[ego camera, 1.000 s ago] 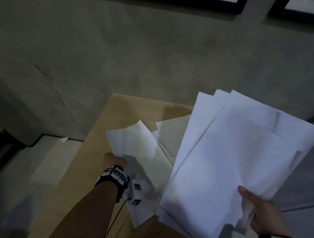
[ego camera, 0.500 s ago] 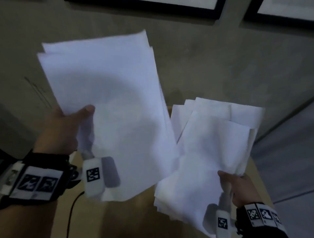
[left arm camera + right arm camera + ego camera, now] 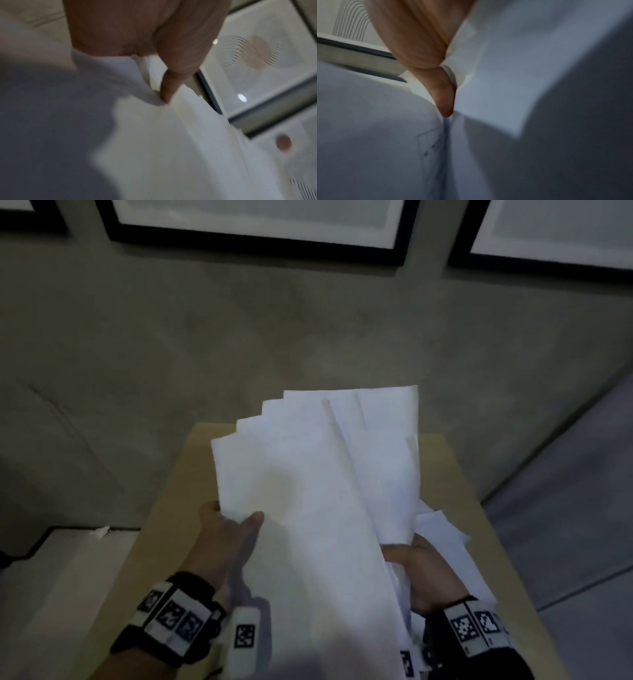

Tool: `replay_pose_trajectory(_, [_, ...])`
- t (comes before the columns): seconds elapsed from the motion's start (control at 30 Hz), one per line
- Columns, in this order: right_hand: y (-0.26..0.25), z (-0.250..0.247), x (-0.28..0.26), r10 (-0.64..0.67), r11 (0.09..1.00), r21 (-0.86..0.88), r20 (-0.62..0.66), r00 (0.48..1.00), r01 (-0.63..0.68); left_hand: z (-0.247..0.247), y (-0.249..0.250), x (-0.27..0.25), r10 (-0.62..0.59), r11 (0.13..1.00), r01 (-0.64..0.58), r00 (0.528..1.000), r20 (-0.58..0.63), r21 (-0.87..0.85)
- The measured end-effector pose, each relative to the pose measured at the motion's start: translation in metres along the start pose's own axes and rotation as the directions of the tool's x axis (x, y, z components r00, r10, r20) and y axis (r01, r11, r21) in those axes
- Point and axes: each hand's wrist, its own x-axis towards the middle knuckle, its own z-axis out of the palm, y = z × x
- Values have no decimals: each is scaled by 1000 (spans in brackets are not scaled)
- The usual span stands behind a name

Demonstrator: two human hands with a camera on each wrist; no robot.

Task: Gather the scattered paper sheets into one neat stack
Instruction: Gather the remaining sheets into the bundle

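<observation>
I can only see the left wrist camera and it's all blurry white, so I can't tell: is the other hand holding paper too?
Observer: Yes. In the head view the right hand grips the lower right edge of the paper sheets, while the left hand pinches their left edge.
Operator: Is it a neat pile?
Observer: Not yet. The top corners fan out in steps, and a few sheets poke out sideways next to the right hand.
Operator: Are they lying on the table?
Observer: No, they are held up above the wooden table. The sheets hide its middle, so I cannot tell whether any paper lies there.
</observation>
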Motion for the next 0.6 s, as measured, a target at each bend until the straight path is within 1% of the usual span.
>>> replay_pose_trajectory(0.03, [1,-2,0,16,1000,6,1,1000,-16,-3,-5,-2,-103,990,113,988,111,-88])
replay_pose_trajectory(0.07, [4,-1,0,26,999,21,7,1000,-26,-8,-7,-5,-194,962,234,948,253,-142])
replay_pose_trajectory(0.1, [5,-2,-1,29,999,16,-8,1000,-29,-13,-6,-10,-275,912,362,888,370,-190])
replay_pose_trajectory(0.13, [9,-3,1,31,999,23,-18,999,-30,-17,-7,-15,-320,873,442,838,441,-207])
replay_pose_trajectory(0.17, [12,-5,2,36,999,31,-36,999,-35,-20,-10,-18,-327,855,473,810,487,-211])
replay_pose_trajectory(0.2, [14,-4,1,38,999,26,-33,999,-37,-21,-13,-20,-325,850,481,800,505,-216])
replay_pose_trajectory(0.27, [16,-3,0,45,998,-39,-19,999,-46,-20,-17,-24,-306,852,478,786,538,-213])
replay_pose_trajectory(0.3, [17,0,0,49,996,-70,-14,999,-50,-19,-16,-26,-276,862,455,793,543,-225])
replay_pose_trajectory(0.37, [21,5,2,61,997,-42,29,998,-59,-19,-17,-25,-229,887,390,837,497,-248])
replay_pose_trajectory(0.4, [26,6,6,78,997,-7,52,996,-78,-22,-17,-24,-208,895,356,866,455,-269])
replay_pose_trajectory(0.47, [36,2,16,120,993,-23,62,991,-119,-34,-18,-19,-140,918,255,925,354,-303])
replay_pose_trajectory(0.53, [41,-9,25,118,984,-139,29,993,-113,-54,-23,-10,-105,924,207,946,307,-321])
replay_pose_trajectory(0.6, [44,-25,36,85,934,-344,-46,995,-96,-72,-25,-4,-90,930,158,973,211,-331])
